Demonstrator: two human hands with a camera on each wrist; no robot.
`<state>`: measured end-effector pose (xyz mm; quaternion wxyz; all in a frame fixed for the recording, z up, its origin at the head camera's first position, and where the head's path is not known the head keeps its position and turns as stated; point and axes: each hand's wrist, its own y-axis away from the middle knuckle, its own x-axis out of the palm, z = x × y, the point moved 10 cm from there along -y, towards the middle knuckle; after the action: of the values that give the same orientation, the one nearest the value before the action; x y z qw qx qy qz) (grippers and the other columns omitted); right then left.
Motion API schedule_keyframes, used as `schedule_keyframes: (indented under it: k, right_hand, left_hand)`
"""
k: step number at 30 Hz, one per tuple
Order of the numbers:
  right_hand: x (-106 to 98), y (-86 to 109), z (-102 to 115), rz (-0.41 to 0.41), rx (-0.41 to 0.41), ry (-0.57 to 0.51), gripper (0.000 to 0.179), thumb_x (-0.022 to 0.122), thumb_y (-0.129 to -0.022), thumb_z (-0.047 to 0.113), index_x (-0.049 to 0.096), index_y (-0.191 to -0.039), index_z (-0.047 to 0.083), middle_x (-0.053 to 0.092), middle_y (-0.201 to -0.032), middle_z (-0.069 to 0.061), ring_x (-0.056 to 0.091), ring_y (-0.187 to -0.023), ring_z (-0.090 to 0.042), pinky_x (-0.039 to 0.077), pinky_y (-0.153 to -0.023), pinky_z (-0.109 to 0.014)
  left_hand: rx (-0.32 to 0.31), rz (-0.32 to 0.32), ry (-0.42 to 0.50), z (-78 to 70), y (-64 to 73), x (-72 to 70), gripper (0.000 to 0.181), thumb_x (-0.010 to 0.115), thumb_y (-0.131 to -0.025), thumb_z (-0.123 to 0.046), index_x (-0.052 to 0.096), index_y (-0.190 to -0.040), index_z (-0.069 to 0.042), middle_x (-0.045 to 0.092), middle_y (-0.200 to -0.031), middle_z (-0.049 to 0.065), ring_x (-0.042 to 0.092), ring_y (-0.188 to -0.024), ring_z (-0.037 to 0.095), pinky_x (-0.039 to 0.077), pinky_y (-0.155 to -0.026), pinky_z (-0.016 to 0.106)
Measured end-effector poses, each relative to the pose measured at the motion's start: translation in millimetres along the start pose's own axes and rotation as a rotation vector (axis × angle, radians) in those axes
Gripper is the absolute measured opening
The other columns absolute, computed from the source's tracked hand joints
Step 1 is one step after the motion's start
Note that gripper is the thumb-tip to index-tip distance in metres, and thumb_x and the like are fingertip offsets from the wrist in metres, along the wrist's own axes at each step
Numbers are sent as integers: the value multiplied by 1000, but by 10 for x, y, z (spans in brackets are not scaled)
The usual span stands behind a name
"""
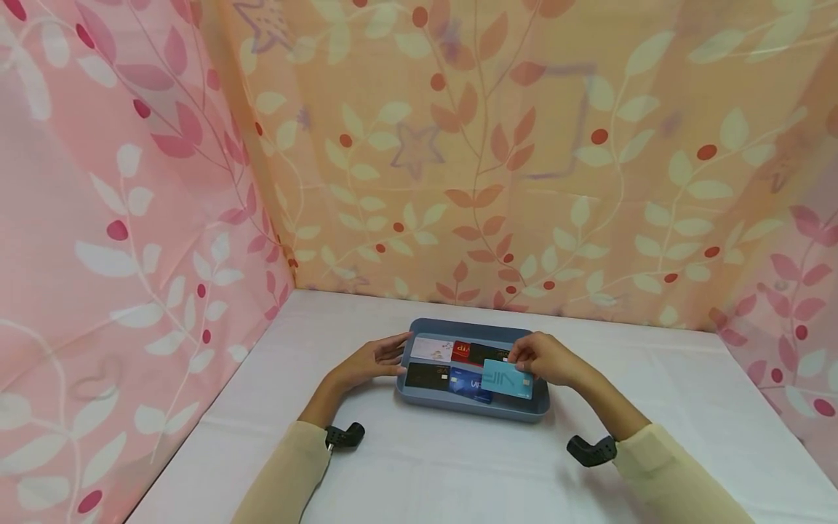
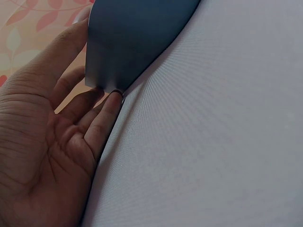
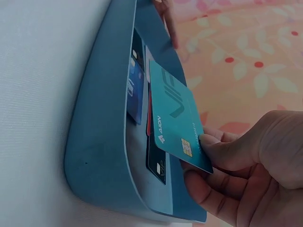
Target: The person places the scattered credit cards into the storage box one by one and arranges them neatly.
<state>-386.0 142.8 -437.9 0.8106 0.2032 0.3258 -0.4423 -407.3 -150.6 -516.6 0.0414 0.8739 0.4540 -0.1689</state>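
Between thumb and fingers, my right hand (image 1: 545,358) pinches a teal VIP card (image 1: 507,379) by one edge. In the right wrist view the teal card (image 3: 177,109) is tilted over the blue-grey tray (image 3: 94,156), its chip near my thumb. Inside the tray (image 1: 471,410) lie a white card (image 1: 432,349), a red card (image 1: 461,352), a black card (image 1: 483,355) at the back, and another black card (image 1: 427,376) and a dark blue card (image 1: 468,384) in front. My left hand (image 1: 369,360) touches the tray's left end, its fingers (image 2: 102,118) extended against the outer wall.
A white cloth (image 1: 432,466) covers the table under the tray. Patterned curtains rise behind it (image 1: 484,160) and at the left (image 1: 144,218). Black wrist cameras sit on the left wrist (image 1: 345,435) and right wrist (image 1: 591,450).
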Motion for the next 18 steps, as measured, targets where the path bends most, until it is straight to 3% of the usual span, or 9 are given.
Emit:
schedule_keyframes:
  k: [8, 18]
  right_hand:
    - [114, -35, -32, 41, 16, 52, 15, 63, -92, -8, 73, -91, 4, 63, -81, -6, 55, -69, -18, 55, -56, -30]
    - [194, -90, -54, 67, -38, 99, 14, 66, -90, -9, 72, -89, 4, 61, -72, -2, 53, -64, -14, 50, -54, -24]
  left_hand:
    - [-9, -2, 5, -18, -2, 8, 80, 77, -92, -14, 34, -160, -17, 31, -165, 2, 36, -148, 25, 35, -117, 35]
    - [-9, -3, 1, -29, 6, 9, 81, 77, -92, -14, 34, -160, -16, 31, -164, 4, 36, -148, 25, 35, -117, 37]
